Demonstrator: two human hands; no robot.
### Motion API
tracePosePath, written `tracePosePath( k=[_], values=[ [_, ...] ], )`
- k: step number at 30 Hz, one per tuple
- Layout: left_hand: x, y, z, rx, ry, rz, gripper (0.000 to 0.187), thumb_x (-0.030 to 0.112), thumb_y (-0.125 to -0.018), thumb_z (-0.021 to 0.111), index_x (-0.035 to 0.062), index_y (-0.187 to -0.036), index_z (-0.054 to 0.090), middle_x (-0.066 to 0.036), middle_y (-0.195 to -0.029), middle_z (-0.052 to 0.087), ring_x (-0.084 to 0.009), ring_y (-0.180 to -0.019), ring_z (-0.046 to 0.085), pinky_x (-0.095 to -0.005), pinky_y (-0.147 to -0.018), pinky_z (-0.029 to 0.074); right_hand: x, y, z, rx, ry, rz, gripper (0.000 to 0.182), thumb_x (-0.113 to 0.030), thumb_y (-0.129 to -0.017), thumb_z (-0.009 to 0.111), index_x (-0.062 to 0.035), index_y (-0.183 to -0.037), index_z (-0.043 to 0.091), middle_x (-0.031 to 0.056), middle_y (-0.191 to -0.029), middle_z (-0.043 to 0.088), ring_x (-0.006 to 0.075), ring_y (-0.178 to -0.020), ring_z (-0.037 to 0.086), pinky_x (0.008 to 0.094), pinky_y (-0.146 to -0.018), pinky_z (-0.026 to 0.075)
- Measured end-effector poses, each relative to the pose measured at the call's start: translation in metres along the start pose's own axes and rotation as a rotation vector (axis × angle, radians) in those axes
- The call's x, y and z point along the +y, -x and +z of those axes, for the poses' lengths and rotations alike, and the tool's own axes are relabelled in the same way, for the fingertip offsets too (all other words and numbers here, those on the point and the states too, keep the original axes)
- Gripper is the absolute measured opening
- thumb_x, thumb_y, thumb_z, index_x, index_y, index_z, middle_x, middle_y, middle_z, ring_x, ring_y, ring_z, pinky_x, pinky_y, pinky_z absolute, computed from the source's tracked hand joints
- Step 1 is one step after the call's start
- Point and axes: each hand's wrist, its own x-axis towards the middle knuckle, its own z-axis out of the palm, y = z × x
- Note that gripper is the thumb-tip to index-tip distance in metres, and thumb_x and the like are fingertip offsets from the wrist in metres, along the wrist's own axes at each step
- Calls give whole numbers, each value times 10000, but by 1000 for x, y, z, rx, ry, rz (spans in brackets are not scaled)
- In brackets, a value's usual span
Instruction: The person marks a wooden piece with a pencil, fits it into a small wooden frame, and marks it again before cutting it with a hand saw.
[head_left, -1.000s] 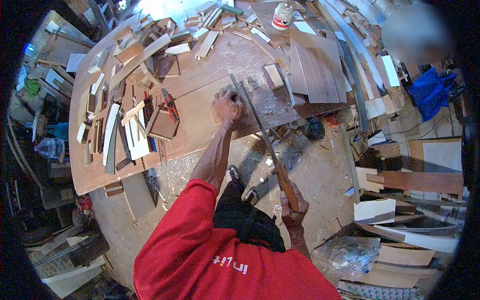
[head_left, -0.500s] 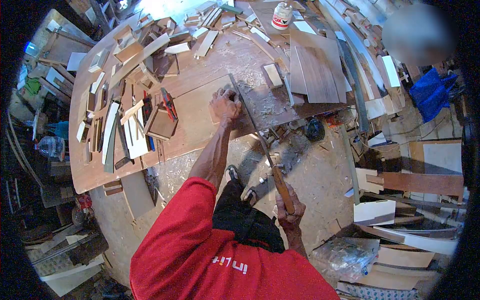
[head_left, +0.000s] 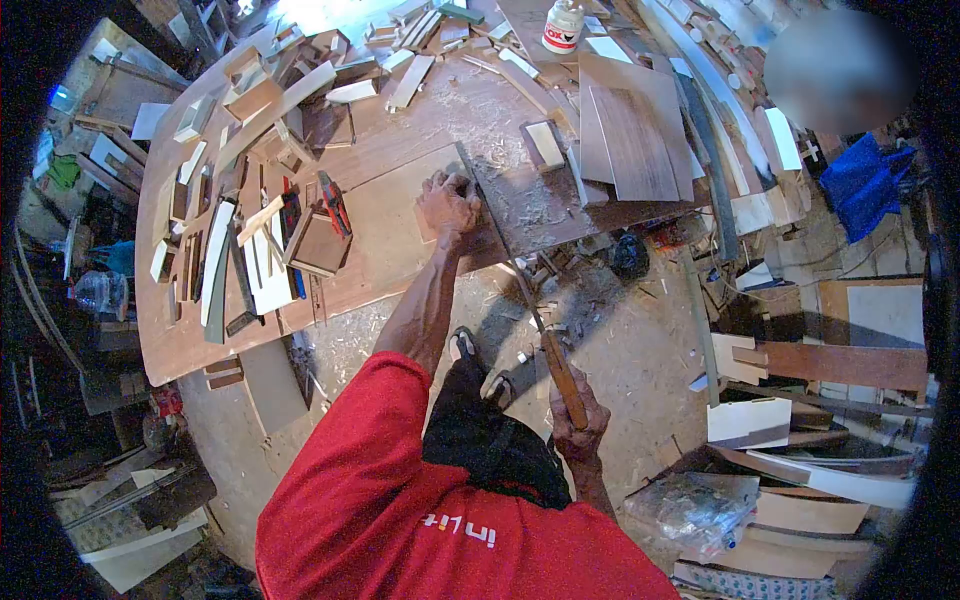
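Note:
In the head view my right hand [head_left: 580, 415] is closed round the wooden handle of a handsaw [head_left: 565, 380]. Its long, narrow blade is seen almost edge-on and runs up over the table's front edge, along the right side of a flat wooden board [head_left: 390, 205]. My left hand [head_left: 448, 205] presses on that board close to the blade, its fingers curled and partly hidden. A paler wood piece shows beside the left wrist. Sawdust lies to the right of the blade. Left of the board, red-handled pliers [head_left: 335, 208] lean on a small wooden box [head_left: 318, 243].
The wooden worktable [head_left: 400, 275] carries offcuts and small boxes at left and back. Brown panels [head_left: 640, 130] and a white glue bottle [head_left: 563, 28] lie at the back right. Scraps litter the floor [head_left: 360, 345]. Planks are stacked at right. A person's blurred head shows upper right.
The view has shifted very slightly. My left hand stays pressed on the board, and the handsaw in my right hand has hardly moved.

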Motion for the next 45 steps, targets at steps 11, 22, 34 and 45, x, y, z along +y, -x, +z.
tracePosePath(
  k=[11,22,34,45],
  values=[
    [4,2,-3,26,-56,8,364,284,-579,742,217,-934,688,-11,-1115,572,-262,-1088,482,-429,-906,394,-6,-8,2,-31,-77,70,473,-217,-814,685,4,-1216,573,153,-818,688,282,-623,671,356,-584,527],
    [2,3,0,87,-86,56,358,282,-589,724,231,-941,683,-15,-1145,577,-275,-1100,483,-441,-903,387,-13,-24,2,-83,-87,86,413,-188,-855,624,11,-1213,569,189,-975,676,264,-731,683,359,-639,526],
    [2,2,-2,39,-31,28,383,279,-587,750,202,-955,682,-35,-1167,565,-283,-1132,465,-462,-921,375,-19,-13,-5,-83,-79,117,386,-166,-852,634,16,-1188,584,176,-950,684,249,-758,684,332,-667,523],
    [4,2,-3,-40,-70,-21,397,319,-599,772,226,-975,681,-7,-1206,563,-272,-1154,460,-479,-959,362,-23,-17,-1,-70,-79,129,373,-178,-852,635,27,-1161,597,190,-938,682,247,-752,688,331,-658,520]
  ],
)
